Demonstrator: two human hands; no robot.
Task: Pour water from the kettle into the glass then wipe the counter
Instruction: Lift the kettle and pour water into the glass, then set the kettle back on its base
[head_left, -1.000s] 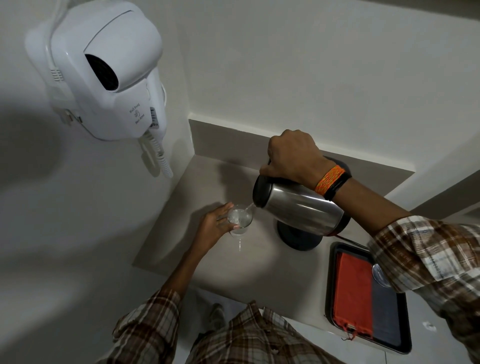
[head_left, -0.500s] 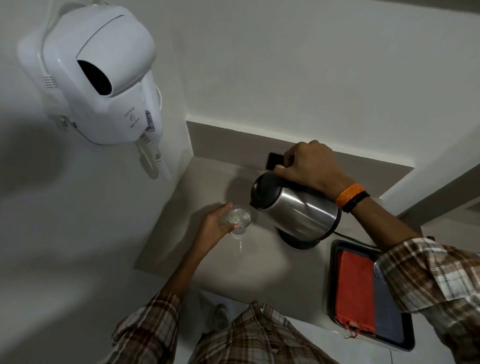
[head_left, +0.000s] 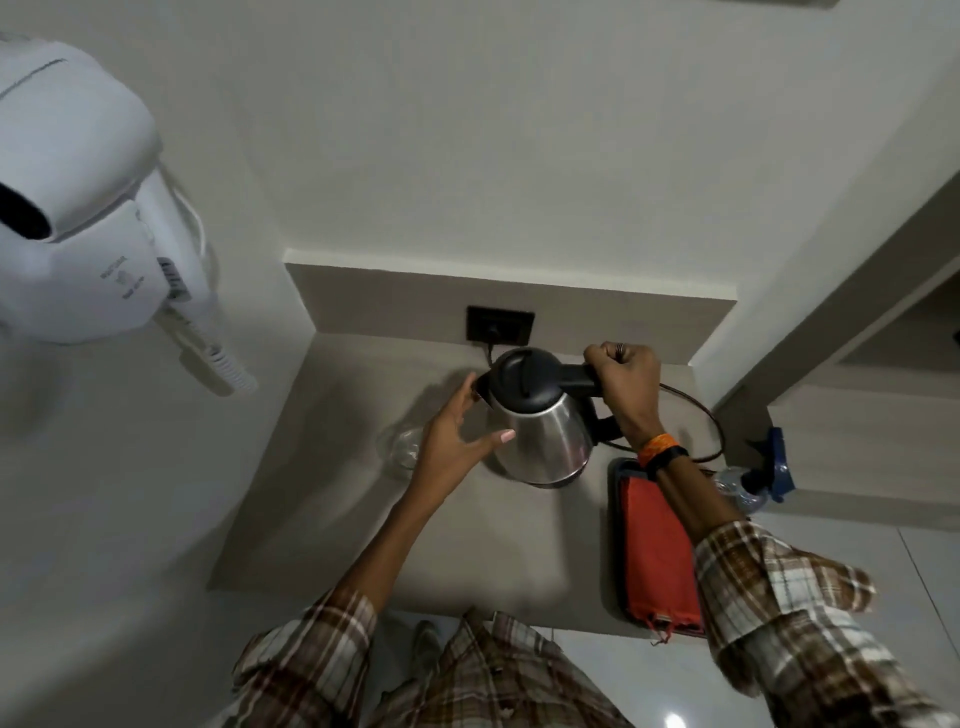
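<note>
The steel kettle with a black lid stands upright on the beige counter, and my right hand grips its black handle. My left hand hovers open between the kettle and the glass, fingers spread, thumb close to the kettle's side. The clear glass stands on the counter just left of that hand, blurred and partly hidden by it. A red cloth lies folded in a dark tray at the right.
A white wall-mounted hair dryer hangs high at the left. A black socket sits in the back wall, its cord looping right of the kettle. A plastic bottle with a blue tag lies past the tray.
The kettle went from tilted over the glass to upright on the counter. My left hand let go of the glass and moved right toward the kettle. The view shifted right.
</note>
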